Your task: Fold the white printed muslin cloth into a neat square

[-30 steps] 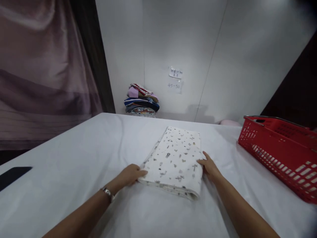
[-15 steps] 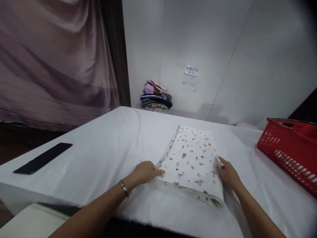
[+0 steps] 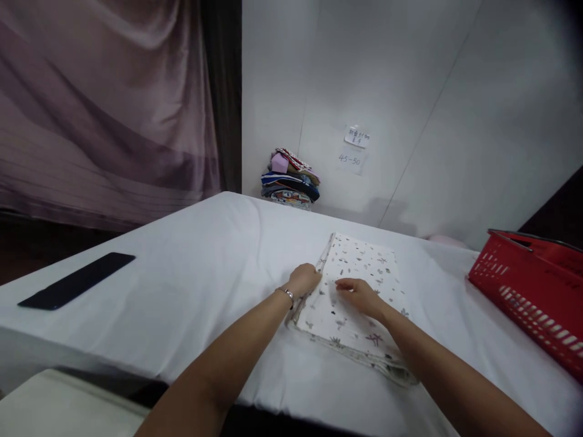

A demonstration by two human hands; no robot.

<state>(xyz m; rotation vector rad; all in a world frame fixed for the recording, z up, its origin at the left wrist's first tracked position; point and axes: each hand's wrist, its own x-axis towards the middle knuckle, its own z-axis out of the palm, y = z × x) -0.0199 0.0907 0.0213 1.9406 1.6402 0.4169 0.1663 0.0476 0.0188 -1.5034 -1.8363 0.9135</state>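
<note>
A folded white cloth [image 3: 350, 328] printed with small grey-green plants and animals lies on the white-covered table, its layered folds showing at the left and front edges. My left hand [image 3: 305, 279] is at its left edge, fingers closed on the layers there; the fingertips are partly hidden. Over the middle of the cloth is my right hand [image 3: 359, 295], palm down and fingers pointing left, loosely bent with a gap by the thumb. Nothing shows in it. Whether it presses on the fabric, I cannot tell.
A red plastic basket [image 3: 523, 297] with a metal handle stands on the right. Folded clothes [image 3: 291, 179] are stacked behind the table's far edge, against the wall. A flat black object [image 3: 77, 282] lies at the left. A pale surface [image 3: 68, 406] is below the table's front edge.
My left hand has slid forward along the cloth's left edge. My right hand has left the right edge and moved left over the cloth's middle. The view has shifted slightly.
</note>
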